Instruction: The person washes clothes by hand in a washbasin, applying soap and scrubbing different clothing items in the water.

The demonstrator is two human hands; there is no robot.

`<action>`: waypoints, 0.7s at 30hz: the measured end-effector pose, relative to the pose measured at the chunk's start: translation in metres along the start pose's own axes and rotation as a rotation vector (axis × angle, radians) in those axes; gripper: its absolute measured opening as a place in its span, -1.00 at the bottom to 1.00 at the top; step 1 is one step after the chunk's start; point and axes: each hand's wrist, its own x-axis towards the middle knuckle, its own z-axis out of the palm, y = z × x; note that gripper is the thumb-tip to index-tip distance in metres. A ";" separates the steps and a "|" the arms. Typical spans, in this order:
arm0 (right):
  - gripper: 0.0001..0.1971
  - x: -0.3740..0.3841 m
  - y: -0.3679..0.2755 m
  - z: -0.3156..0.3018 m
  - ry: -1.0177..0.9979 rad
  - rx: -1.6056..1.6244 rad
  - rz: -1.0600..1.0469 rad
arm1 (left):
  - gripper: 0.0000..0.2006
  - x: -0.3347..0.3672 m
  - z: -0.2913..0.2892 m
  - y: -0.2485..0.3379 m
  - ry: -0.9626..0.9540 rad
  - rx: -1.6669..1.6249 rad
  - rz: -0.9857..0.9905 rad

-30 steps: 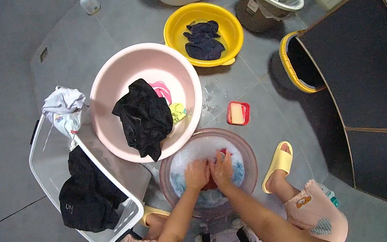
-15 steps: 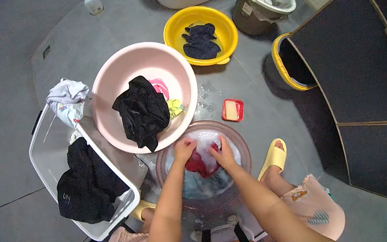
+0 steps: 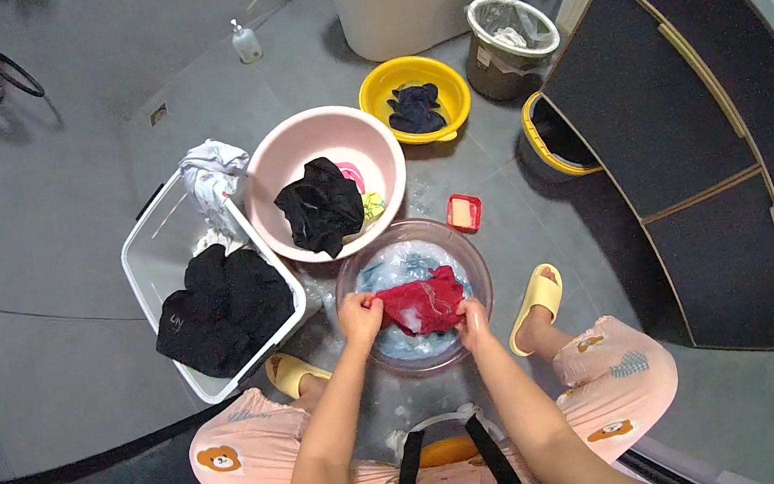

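red cloth (image 3: 425, 305) was stretched above the soapy water of a translucent basin (image 3: 476, 263), its left end pinched in the person's closed left hand (image 3: 360, 318), its right end in the curled right hand (image 3: 472, 323), a red dish (image 3: 478, 214) beside the basin.

Wet red cloth (image 3: 423, 307) masks part of the sudsy pale-blue cloth (image 3: 378, 274) below — crumpled black garment (image 3: 321, 207) in the round pale-pink basin (image 3: 286, 148) partly covers a bright-pink item (image 3: 353, 175), kind unclear — the top edge cuts the white, yellow-seated toilet (image 3: 401, 12)!
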 end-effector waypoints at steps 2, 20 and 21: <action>-0.50 -0.014 -0.009 -0.005 -0.087 0.140 -0.028 | -0.92 0.000 -0.014 0.012 0.186 -0.381 -0.006; -0.66 -0.037 0.061 0.023 -0.139 -0.163 0.201 | -0.91 -0.101 -0.059 0.019 -0.409 -0.674 0.110; -0.73 -0.035 0.063 0.022 -0.027 -0.307 0.050 | -0.91 -0.100 -0.058 0.016 -0.395 -0.621 0.117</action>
